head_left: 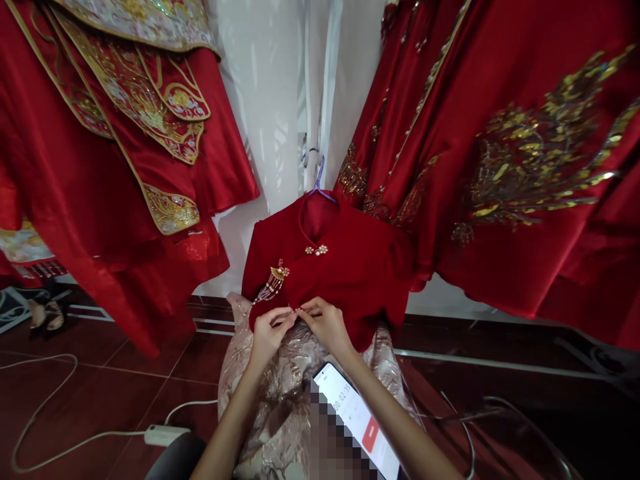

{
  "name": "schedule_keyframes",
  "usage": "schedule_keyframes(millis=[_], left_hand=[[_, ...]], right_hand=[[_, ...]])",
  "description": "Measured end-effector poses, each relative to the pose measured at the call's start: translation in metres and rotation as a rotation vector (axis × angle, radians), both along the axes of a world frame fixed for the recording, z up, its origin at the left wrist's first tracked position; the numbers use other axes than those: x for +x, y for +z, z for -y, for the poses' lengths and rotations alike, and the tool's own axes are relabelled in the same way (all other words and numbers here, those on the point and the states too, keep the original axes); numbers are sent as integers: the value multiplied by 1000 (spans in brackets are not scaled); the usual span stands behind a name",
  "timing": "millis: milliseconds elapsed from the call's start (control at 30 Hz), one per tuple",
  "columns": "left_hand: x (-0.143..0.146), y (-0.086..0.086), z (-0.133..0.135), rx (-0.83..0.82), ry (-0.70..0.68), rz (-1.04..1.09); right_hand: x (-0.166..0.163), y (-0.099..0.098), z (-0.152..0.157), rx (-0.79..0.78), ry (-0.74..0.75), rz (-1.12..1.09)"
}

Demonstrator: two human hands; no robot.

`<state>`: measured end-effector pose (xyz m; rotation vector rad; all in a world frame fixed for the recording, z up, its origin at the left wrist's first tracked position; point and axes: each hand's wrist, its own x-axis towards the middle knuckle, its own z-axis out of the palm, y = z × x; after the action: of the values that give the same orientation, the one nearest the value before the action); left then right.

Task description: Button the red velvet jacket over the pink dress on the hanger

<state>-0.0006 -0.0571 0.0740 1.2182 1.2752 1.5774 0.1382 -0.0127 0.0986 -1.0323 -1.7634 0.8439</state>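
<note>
Red gowns [465,267] are hanging on the left and right. Between them, the dark red jacket [360,267] is hanging collar far, hem near, its body running away from the fingertips. Right hand [325,323] and left hand [270,331] are both pinching its lower front, thumbs and forefingers narrow, tips almost touching; neither is clearly nearer. They're covering part of the near edge. Collar clasp [316,251] is sitting farther off. Fingertips are half hiding a tiny pale bit [298,309]; can't tell if bead or fastener.
</note>
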Motion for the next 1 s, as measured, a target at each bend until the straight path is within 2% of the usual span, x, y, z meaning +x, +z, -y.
schedule_keyframes(millis=[233,433,567,667,833,1000], left_hand=[[3,-8,-3,2,47,-1],[-1,-3,0,11,45,-99],[-4,-2,0,12,-5,-125],[-7,-6,-2,53,-43,-108],[-13,-11,0,144,108,-242],[-8,-14,0,99,88,-311]], right_hand=[[2,-4,4,9,3,-15],[0,-10,4,42,16,-39],[-2,-17,3,100,6,-53],[2,-23,4,85,44,-69],[23,-23,5,8,108,28],[35,-15,0,42,118,65]])
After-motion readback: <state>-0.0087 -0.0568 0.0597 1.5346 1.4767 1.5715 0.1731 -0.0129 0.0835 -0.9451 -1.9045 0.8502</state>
